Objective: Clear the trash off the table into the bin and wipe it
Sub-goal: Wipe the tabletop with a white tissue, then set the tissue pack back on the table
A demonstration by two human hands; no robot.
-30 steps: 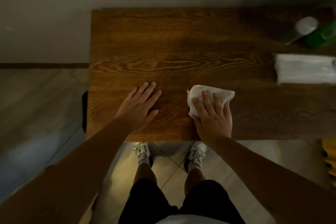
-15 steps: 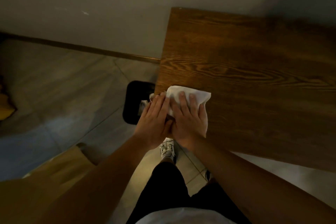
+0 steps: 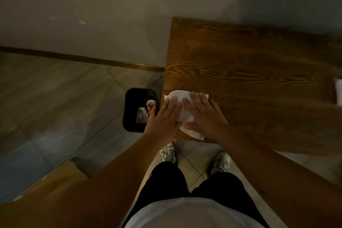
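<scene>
Counter (image 3: 249, 79): dark wood with strong grain, standing against a pale wall (image 3: 111, 15); its left near corner is lying under the hands.
Cloth (image 3: 185, 111): white, crumpled, sitting on the counter's left near corner, one corner hanging just over the near edge.
Left hand (image 3: 162, 118): resting flat on the cloth's left side, fingers (image 3: 171, 102) straight and close together, gripping nothing.
Right hand (image 3: 205, 114): pressing the cloth's right side, fingers spread and straight.
Bin (image 3: 140, 110): black, standing on the floor just beside the counter's left edge, holding trash.
Floor (image 3: 55, 98): grey-brown tiles, a dark skirting running along the wall.
Pack (image 3: 338, 90): white, lying at the counter's right edge, mostly cut off.
</scene>
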